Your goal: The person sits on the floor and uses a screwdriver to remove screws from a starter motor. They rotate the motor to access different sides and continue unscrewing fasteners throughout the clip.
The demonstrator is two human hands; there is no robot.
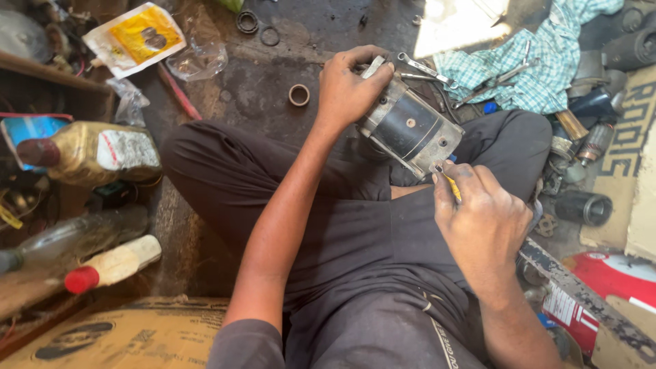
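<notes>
Much of the starter motor (408, 126) is covered: the left hand (348, 89) wraps over its far end, fingers curled tight around the housing, so that end cannot be made out. The motor sits just right of centre, in the upper half of the frame, tilted, held above the person's crossed legs in dark trousers. The right hand (482, 219) comes in from the lower right with thumb and fingers pinched together on a thin yellow-handled tool (452, 187); its tip meets the near end plate of the motor, but the tip itself is too small to read. Both arms are cut off at the bottom edge.

The floor (266, 89) is dark, greasy and stained, with a bright patch of sunlight at the upper middle. A small metal ring (298, 94) lies on it left of the motor. A checked cloth (540, 68) in the upper right carries spanners (427, 70), partly overlapped. Along the left edge lie an oil bottle (96, 152) and a white bottle with a red cap (113, 264), with cardboard (130, 335) below. Dark cylindrical parts (584, 207) crowd the right edge, half in shadow.
</notes>
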